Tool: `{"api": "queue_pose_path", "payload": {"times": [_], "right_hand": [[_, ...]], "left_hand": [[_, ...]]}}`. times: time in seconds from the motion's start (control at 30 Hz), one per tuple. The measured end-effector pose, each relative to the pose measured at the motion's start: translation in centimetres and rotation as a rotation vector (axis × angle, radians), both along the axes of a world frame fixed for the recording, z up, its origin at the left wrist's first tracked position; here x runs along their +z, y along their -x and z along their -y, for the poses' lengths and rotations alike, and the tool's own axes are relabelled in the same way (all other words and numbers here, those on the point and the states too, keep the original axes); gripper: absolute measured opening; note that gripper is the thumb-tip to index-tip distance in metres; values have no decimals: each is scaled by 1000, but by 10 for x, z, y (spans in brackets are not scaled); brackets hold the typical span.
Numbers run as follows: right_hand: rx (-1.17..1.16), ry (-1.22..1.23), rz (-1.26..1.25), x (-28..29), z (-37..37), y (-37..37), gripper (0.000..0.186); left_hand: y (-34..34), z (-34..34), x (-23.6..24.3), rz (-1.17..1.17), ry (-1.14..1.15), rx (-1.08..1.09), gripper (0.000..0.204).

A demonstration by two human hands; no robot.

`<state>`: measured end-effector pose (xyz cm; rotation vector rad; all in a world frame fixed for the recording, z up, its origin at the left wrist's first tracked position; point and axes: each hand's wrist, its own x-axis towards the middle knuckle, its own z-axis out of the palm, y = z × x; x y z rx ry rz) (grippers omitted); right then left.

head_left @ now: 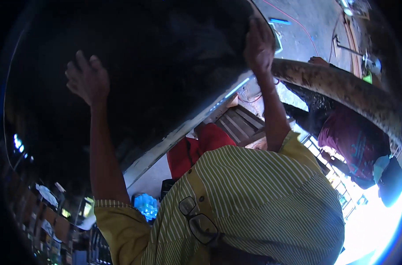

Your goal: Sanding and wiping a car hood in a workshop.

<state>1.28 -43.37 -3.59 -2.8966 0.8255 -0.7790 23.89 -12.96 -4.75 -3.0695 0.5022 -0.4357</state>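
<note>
A large, smooth, dark panel (165, 88) with a pale near edge (179, 134) fills the left and upper middle of the view. My left hand (88, 81) rests over its dark face on the left, with the fingers spread and nothing seen in them. Farther to the right, my right hand (259, 46) lies at the panel's far right rim. Its fingers are dim and blurred, so whether they grip the rim or lie along it cannot be made out. Both forearms reach away from me across the near edge.
A long, mottled, curved beam (338, 81) runs off to the right. Beyond it is another person in a maroon shirt (353, 139). Below the panel are a slatted wooden piece (240, 123) and a blue plastic bundle (146, 206). A thin red hose (300, 24) crosses the floor.
</note>
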Motion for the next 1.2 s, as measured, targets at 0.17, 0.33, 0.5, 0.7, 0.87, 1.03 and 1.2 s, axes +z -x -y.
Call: {"api": "queue_pose_path", "payload": {"times": [0.17,0.33,0.5,0.7,0.87,1.03,1.2], "right_hand": [[4,32,-192,6,9,2,34],[72,44,-183,1,10,20,32],[-32,22,-253,-6,7,23,32],[-92,54,-255,6,-2,13,33],[-42,46,-141,11,1,16,32],[-32,-15,-198,6,-12,47,34],[50,22,-118,-1,12,22,34]], "left_hand": [[-1,-2,-4,-7,106,-4,48],[1,0,-7,60,90,-33,48],[-8,-8,-3,-12,12,-28,49],[-4,-4,-7,4,39,-44,50],[-3,-4,-5,35,62,-50,49],[-5,-4,-9,52,54,-11,48],[-3,-6,-7,58,48,-48,48]]}}
